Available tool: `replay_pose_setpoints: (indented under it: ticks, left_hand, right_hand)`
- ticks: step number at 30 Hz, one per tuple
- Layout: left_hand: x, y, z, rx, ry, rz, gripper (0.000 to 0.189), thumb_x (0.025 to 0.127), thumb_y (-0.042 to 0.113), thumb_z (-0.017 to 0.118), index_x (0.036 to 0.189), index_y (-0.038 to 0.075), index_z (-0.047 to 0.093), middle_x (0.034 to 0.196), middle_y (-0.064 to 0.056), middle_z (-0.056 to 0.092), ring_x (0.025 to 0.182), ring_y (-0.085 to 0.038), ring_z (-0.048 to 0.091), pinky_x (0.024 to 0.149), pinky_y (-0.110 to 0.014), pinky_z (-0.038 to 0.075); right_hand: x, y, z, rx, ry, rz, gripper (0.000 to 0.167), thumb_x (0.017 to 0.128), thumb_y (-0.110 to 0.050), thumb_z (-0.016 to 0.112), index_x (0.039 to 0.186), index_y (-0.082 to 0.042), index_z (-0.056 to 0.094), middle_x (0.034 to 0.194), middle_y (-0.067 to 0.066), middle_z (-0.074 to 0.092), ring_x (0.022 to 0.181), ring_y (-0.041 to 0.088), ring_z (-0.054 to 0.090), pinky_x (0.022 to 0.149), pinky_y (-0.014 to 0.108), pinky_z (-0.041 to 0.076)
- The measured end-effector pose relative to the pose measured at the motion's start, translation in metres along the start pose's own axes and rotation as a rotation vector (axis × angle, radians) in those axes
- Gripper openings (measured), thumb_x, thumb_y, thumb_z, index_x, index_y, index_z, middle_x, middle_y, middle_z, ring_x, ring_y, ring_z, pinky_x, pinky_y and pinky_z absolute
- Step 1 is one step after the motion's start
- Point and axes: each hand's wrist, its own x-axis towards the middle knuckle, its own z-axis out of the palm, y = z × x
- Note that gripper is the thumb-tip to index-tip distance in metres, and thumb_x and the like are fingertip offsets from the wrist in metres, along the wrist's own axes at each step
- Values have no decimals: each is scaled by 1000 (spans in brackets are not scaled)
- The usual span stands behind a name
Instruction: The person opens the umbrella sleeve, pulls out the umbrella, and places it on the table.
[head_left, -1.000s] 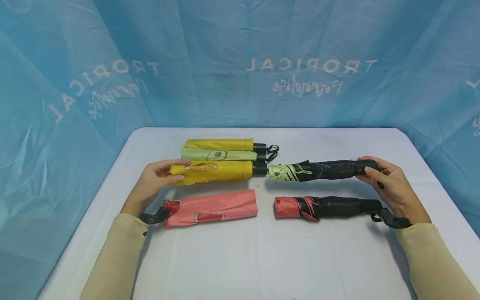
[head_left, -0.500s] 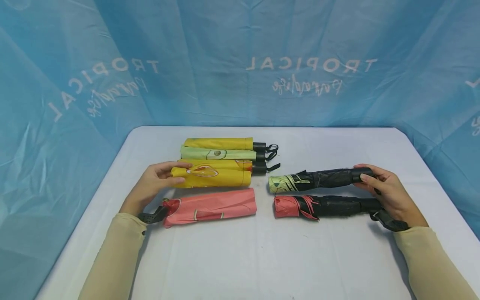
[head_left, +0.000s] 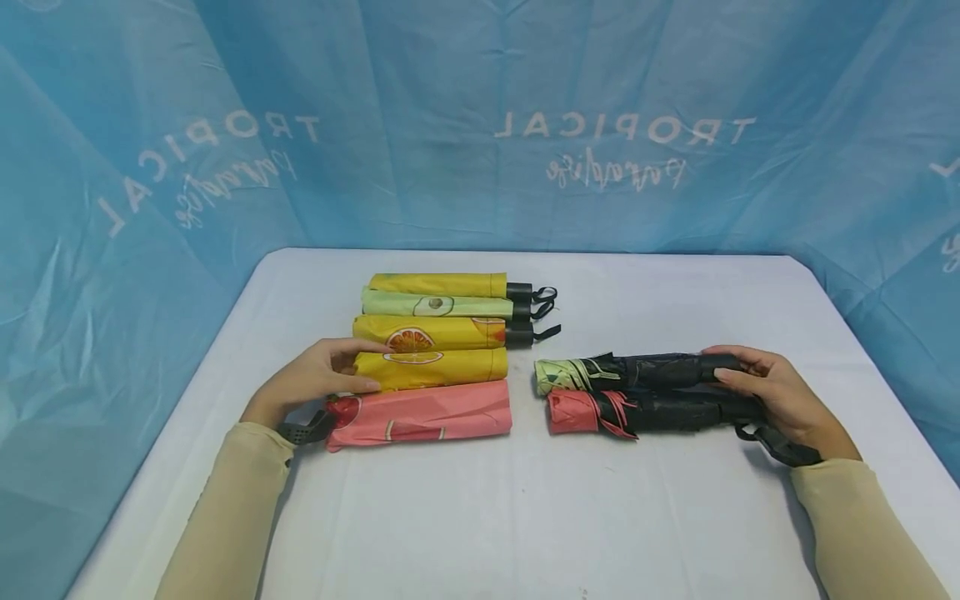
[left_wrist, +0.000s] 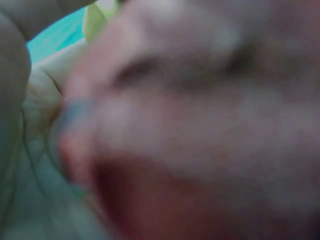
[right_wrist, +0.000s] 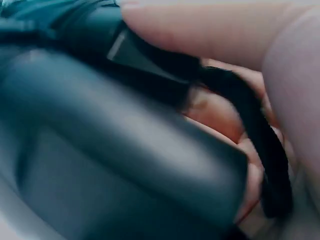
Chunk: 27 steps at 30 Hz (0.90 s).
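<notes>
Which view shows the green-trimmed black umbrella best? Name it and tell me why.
The head view: it shows the green-trimmed black umbrella lengthwise, from green end to handle in the right hand. The right wrist view gives only a close-up of the handle end. The left wrist view shows nothing recognisable of it.

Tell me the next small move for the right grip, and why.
Probably loosen the right grip to release the green-and-black umbrella: it holds that umbrella near its black handle, and the umbrella appears to lie alongside the red-and-black umbrella, nearly parallel.
</notes>
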Motion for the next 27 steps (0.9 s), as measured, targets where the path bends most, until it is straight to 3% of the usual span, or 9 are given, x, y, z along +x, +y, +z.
replay_pose_setpoints:
  ticks: [4, 8, 13, 18, 22, 27]
  left_hand:
    - [0, 1, 0, 85, 12, -4, 54, 89, 21, 82, 139, 18, 63, 132, -8, 62, 96, -25, 60, 77, -29, 55]
    - [-2, 5, 2, 196, 39, -28, 57, 85, 31, 86, 137, 22, 65, 137, -3, 61, 109, -26, 59, 92, -35, 54]
    - [-1, 24, 8, 353, 112, -26, 57, 80, 44, 88, 131, 28, 68, 135, 5, 63, 122, -21, 56, 102, -49, 49]
    - [-3, 48, 12, 466, 150, 10, 65, 76, 53, 88, 132, 26, 68, 135, 7, 62, 130, -22, 52, 107, -56, 43]
    - [-6, 57, 11, 476, 183, 35, 65, 81, 56, 83, 135, 23, 66, 136, 7, 62, 133, -23, 50, 110, -60, 38]
    - [-11, 49, 2, 396, 305, 100, 53, 89, 41, 80, 137, 24, 65, 137, 5, 62, 133, -23, 50, 110, -62, 37]
  right_hand:
    - [-2, -1, -1, -146, 2, 22, 38, 101, -4, 62, 139, 0, 59, 122, -2, 69, 104, 15, 66, 83, 30, 58]
    - [-4, -3, -2, -284, -3, 28, 41, 100, -10, 67, 139, 1, 59, 127, -7, 66, 109, 11, 63, 86, 28, 56]
    - [-4, -11, -2, -375, 43, 41, 42, 97, -19, 73, 137, -7, 65, 131, -7, 67, 117, 3, 61, 87, 25, 56]
    - [-2, -18, 0, -456, 56, 45, 42, 95, -27, 75, 134, -12, 68, 132, -4, 67, 118, -1, 60, 87, 23, 55]
    - [-1, -19, 1, -476, 48, 49, 43, 95, -28, 75, 134, -12, 68, 132, -4, 68, 117, -2, 60, 87, 22, 55]
    - [-1, -19, 1, -515, 35, 78, 41, 99, -33, 70, 137, -18, 66, 136, -3, 65, 120, -5, 57, 89, 19, 52]
